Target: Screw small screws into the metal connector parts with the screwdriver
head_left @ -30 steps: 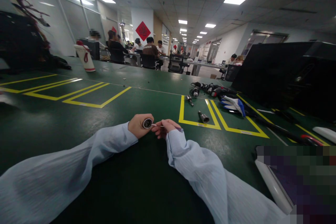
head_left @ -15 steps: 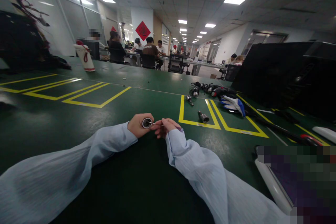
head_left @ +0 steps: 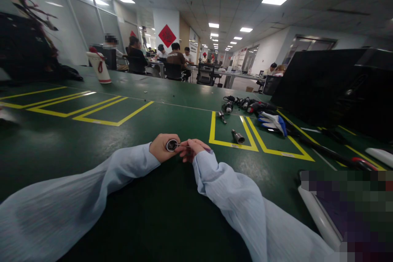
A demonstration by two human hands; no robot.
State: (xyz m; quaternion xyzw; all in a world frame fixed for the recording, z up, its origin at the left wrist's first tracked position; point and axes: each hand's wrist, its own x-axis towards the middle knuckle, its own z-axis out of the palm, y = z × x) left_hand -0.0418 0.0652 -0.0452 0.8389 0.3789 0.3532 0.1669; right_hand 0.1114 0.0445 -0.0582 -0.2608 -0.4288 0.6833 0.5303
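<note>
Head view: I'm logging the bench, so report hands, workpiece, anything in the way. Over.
Left hand gripping cylindrical part, open end showing. Right hand pinching thin tool, tip at that end; depth unclear. No obstruction seen; metal fitting lies to the right.

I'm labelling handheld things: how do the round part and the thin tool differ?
The round part has a wide, round opening turned toward the camera; the thin tool shows a slender shaft lying roughly crosswise. The left hand grips the round part; the right hand holds the thin tool. Both are held in bare hands.
</note>
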